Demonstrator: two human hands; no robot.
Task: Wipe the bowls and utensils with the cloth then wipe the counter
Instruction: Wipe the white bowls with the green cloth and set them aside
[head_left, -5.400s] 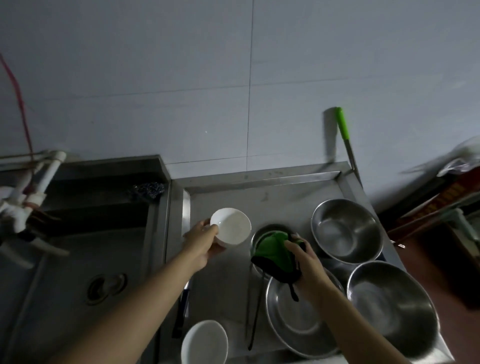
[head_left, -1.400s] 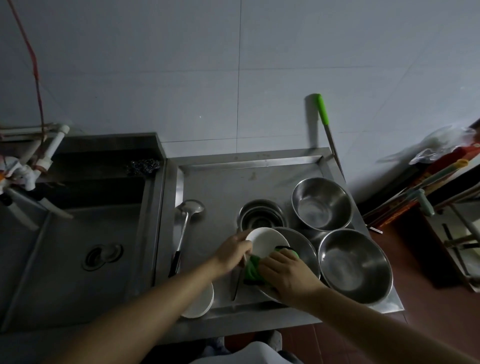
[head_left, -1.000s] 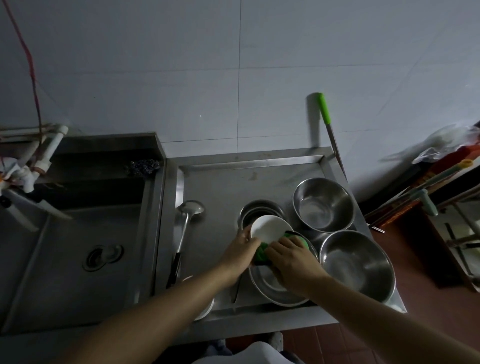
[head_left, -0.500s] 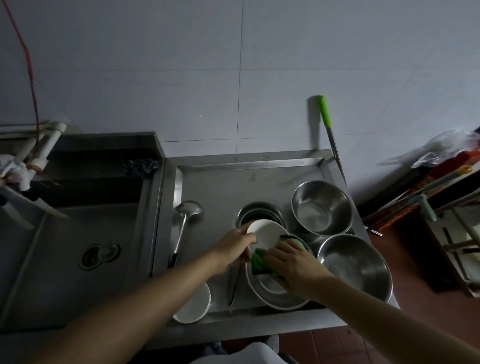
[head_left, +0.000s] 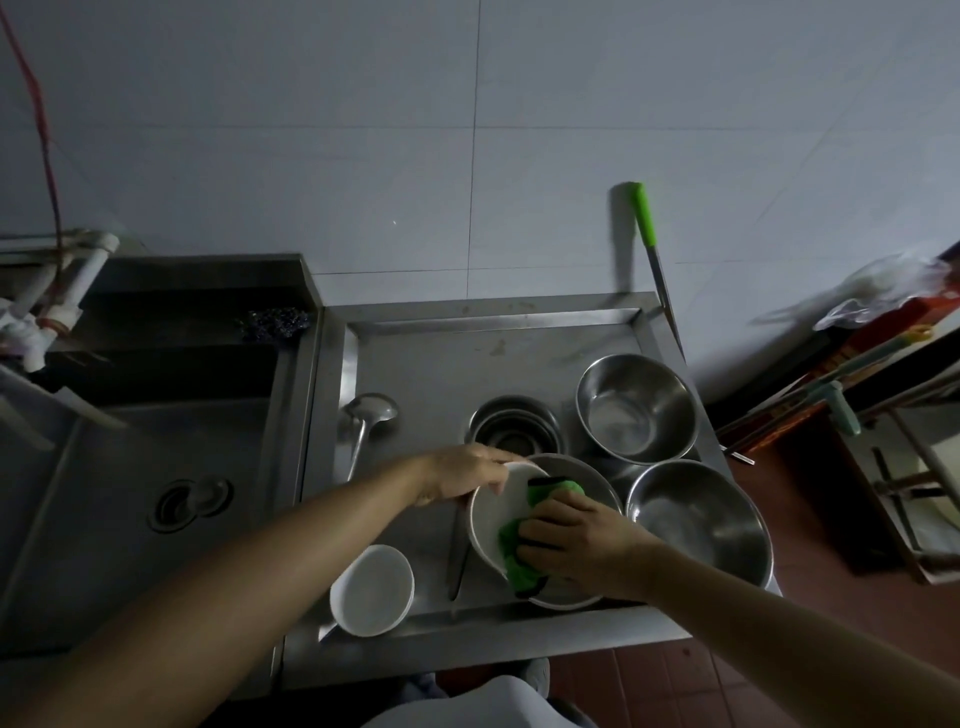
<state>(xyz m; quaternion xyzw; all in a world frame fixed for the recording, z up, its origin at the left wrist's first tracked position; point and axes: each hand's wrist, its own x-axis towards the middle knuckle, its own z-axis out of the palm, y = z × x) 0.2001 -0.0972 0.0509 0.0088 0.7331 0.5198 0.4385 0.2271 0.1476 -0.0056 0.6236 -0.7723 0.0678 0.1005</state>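
Wiping a white bowl (head_left: 493, 512) held over the steel counter (head_left: 441, 364): left hand (head_left: 462, 475) grips the rim, right hand (head_left: 571, 535) clutches the green cloth (head_left: 514, 545) (bunched) inside it — best turn the bowl steadily, pressing cloth across the whole inner wall.

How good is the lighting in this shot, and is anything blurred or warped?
Head view: dim, bluish light; faint glare in the round steel bowls; wide-angle bending at the edges; forearms soft, while the green cloth and white ceramic bowl stay readable.
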